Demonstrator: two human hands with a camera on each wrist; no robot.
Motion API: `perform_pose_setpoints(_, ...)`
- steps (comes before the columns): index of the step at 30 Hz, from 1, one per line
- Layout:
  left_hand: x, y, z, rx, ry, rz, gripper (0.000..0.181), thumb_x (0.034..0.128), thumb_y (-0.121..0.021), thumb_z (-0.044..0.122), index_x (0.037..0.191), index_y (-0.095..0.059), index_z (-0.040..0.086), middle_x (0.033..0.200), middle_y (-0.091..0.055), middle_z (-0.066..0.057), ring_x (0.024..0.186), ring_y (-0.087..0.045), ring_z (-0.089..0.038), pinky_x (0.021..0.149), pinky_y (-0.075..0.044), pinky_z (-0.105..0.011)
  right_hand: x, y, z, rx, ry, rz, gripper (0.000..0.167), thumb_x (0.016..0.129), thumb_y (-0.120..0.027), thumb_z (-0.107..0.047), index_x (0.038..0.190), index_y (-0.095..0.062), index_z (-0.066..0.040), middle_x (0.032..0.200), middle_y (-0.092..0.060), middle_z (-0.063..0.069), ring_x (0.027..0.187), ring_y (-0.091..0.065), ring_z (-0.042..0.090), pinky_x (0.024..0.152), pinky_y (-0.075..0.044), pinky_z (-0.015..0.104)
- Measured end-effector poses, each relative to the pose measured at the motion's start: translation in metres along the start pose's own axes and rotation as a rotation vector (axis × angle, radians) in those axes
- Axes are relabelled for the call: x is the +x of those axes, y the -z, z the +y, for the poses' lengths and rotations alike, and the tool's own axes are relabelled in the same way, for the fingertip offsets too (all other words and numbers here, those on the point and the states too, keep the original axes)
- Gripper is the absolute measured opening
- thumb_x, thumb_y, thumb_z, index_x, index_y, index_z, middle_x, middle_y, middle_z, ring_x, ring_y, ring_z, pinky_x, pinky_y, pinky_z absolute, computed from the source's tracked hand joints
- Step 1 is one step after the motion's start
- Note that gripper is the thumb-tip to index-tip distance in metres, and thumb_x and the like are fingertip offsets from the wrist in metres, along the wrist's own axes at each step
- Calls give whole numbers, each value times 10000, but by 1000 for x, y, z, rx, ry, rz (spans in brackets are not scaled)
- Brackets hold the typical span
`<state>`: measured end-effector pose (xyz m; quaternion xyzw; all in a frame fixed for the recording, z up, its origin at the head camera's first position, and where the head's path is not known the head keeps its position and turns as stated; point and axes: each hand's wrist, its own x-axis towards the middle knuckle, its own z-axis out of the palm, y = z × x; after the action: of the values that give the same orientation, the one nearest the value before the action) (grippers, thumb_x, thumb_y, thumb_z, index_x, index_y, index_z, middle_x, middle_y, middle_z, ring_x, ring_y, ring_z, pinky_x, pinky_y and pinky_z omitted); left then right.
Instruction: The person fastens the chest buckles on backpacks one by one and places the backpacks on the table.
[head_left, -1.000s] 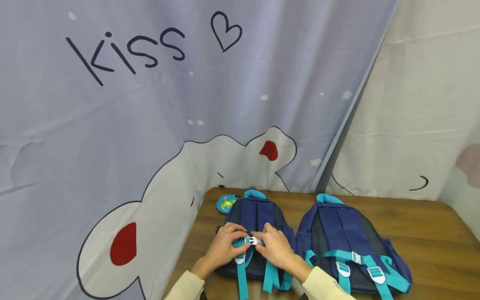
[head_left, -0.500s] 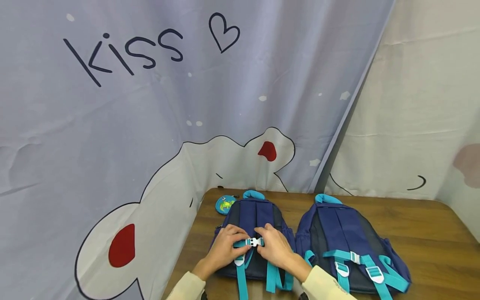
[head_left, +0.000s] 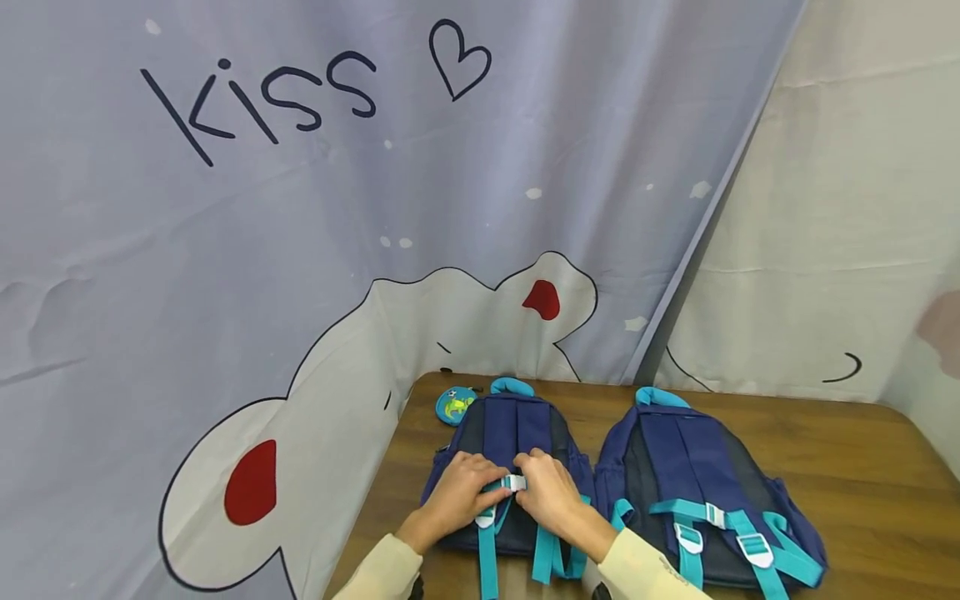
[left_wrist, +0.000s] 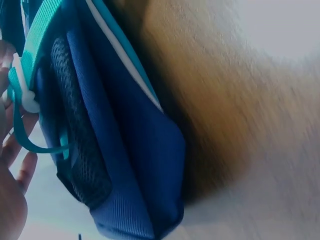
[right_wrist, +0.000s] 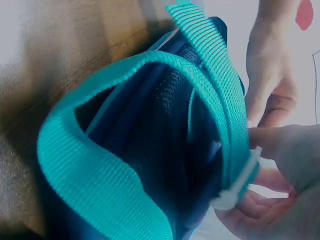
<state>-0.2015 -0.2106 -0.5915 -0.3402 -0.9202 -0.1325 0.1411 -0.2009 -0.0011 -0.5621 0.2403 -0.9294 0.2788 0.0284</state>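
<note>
A small navy backpack [head_left: 536, 433] lies with its strap side up on the table. Above it my two hands meet at a white side-release buckle [head_left: 514, 482] on a teal chest strap. My left hand [head_left: 463, 493] pinches the buckle's left end, and my right hand [head_left: 553, 493] pinches its right end. The two buckle halves look joined, with no prongs showing between them. In the right wrist view, a teal shoulder strap [right_wrist: 100, 170] loops in front of the right hand [right_wrist: 285, 180]. A white strap adjuster [left_wrist: 22, 85] hangs beside the left hand in the left wrist view.
To the right lies a larger navy backpack [head_left: 697, 467] with teal straps and a fastened white chest buckle [head_left: 714, 515]. A round blue pouch [head_left: 455, 405] sits at the back left of the wooden table [head_left: 847, 450]. A printed curtain [head_left: 337, 208] hangs behind.
The buckle's prongs showed between its two halves earlier; now the halves have come together and the prongs are hidden. My left hand has moved slightly right.
</note>
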Motion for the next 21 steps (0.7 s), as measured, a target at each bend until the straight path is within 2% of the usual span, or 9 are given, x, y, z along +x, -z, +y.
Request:
perform_pose_setpoints(3,1,-2,-1,30,-10,-24,326,999,-717,431,1209,-799,195,1088,-796,62,984,-700,-130,895,-502,-368,-1,1,0,19,-9,-22,433,739,-862,-8,1157,-752,-15,1000,-691,146,798,-696,300,658,-574,377)
perform_pose_setpoints(6,0,-5,-3,38,-15,-21,318,990,-730,429,1205,-800,205,1076,-797,73,961,-697,-123,876,-503,-359,-2,1,3,70,-17,-46,444,735,-848,-14,1166,-743,-15,1012,-688,142,790,-678,262,654,-556,363)
perform_pose_setpoints(9,0,-6,-5,37,4,-27,307,975,-750,438,1189,-803,224,1063,-796,91,937,-687,-107,858,-502,-344,-2,3,8,108,-1,-87,432,775,-839,-31,1193,-733,-20,1013,-684,121,766,-637,191,642,-524,328)
perform_pose_setpoints(12,1,-4,-6,31,25,-41,285,958,-774,445,1153,-809,240,1047,-792,105,911,-669,-95,848,-498,-333,-2,7,14,119,45,-159,407,830,-831,-65,1223,-725,-44,1017,-686,83,795,-615,143,663,-513,313)
perform_pose_setpoints(16,3,0,-5,8,38,-60,275,959,-770,460,1136,-808,253,1051,-782,112,917,-652,-91,851,-494,-333,-5,16,25,93,110,-256,387,901,-805,-143,1274,-714,-92,1090,-700,42,937,-650,159,766,-551,346)
perform_pose_setpoints(21,6,8,-8,-39,64,-17,275,976,-748,453,1141,-806,241,1089,-777,100,977,-669,-111,863,-497,-369,-13,29,42,11,172,-266,377,958,-767,-221,1318,-707,-130,1228,-719,33,1118,-648,227,930,-537,486)
